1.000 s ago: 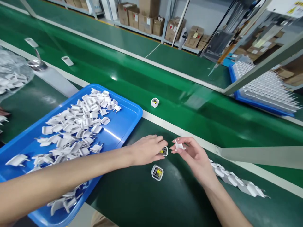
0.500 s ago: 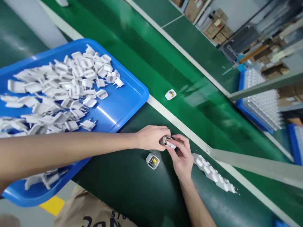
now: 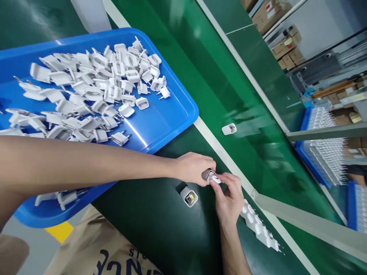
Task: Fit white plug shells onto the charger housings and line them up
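Observation:
My left hand (image 3: 195,168) is closed around a white charger housing (image 3: 207,175), its open end turned toward the other hand. Between the thumb and fingers of my right hand (image 3: 230,194) is a white plug cap (image 3: 215,178), held at the housing's open end. How far the cap sits inside cannot be made out. Just below on the dark green tabletop lies a second housing (image 3: 189,196), yellow and dark parts showing in its opening. To the right of my right hand, a slanting row of white chargers with pins (image 3: 259,227) lies on the tabletop.
A blue tray (image 3: 172,131) heaped with white plug caps (image 3: 94,91) stands at the left, under my left forearm. Beyond a pale rail, another housing (image 3: 229,129) lies on the green belt (image 3: 183,65). A metal post (image 3: 309,221) crosses at the right. Farther off are white-filled trays (image 3: 327,149).
The plug cap now sits at the housing's opening, which shows less of its inside. The housing on the belt has shifted down and right along it. The whole view has swung somewhat.

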`<state>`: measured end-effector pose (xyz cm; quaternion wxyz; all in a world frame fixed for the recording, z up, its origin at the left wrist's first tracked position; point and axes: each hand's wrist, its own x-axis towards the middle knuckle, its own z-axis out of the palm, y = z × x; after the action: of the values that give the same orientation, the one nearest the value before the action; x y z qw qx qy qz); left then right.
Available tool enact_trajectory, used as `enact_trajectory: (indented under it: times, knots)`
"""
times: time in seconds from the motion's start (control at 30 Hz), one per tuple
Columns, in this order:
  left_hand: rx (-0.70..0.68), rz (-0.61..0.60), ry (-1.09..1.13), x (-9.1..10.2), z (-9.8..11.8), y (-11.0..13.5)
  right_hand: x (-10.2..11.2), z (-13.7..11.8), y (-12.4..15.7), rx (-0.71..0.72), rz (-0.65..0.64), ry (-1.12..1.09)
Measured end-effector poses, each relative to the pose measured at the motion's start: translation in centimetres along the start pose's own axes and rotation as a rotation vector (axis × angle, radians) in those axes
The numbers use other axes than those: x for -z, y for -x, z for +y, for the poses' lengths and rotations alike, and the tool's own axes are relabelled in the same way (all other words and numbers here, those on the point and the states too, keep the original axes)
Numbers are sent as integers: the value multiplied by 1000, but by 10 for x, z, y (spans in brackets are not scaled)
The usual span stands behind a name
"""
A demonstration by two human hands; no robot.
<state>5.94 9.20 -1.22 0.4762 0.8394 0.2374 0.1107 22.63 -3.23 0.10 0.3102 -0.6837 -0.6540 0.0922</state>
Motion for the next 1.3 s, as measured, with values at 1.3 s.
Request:
enact_trajectory:
  times: [1.3]
  knots:
    - [-1, -106, -166, 13, 16, 5, 26, -8, -16, -73, -243, 57]
